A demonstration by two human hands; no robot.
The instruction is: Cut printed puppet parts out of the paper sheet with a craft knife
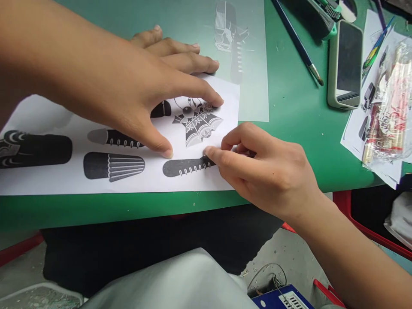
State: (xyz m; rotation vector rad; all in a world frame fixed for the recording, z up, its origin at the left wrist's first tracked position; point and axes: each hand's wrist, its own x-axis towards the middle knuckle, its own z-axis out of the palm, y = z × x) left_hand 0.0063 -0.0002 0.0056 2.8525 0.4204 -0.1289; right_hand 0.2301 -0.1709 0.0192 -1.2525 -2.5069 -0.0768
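Note:
A white sheet (154, 184) printed with black and grey shapes lies along the table's front edge. Across its upper part my left hand (144, 81) is spread, its thumb and index finger touching the paper. Between and to the right of those fingertips shows a winged print (198, 122). My right hand (257, 163) is closed at the sheet's right side, thumb and index finger together over the end of a long dark print (183, 167); what it grips is hidden. A translucent sheet (254, 98) with a white-lined drawing lies behind the paper.
On the green table (289, 124) are a paintbrush (296, 43), a phone (346, 64) and a green-and-black tool (317, 17). Papers (352, 133) under a clear-wrapped packet (391, 107) lie at the right. A blue box (283, 298) is below the table.

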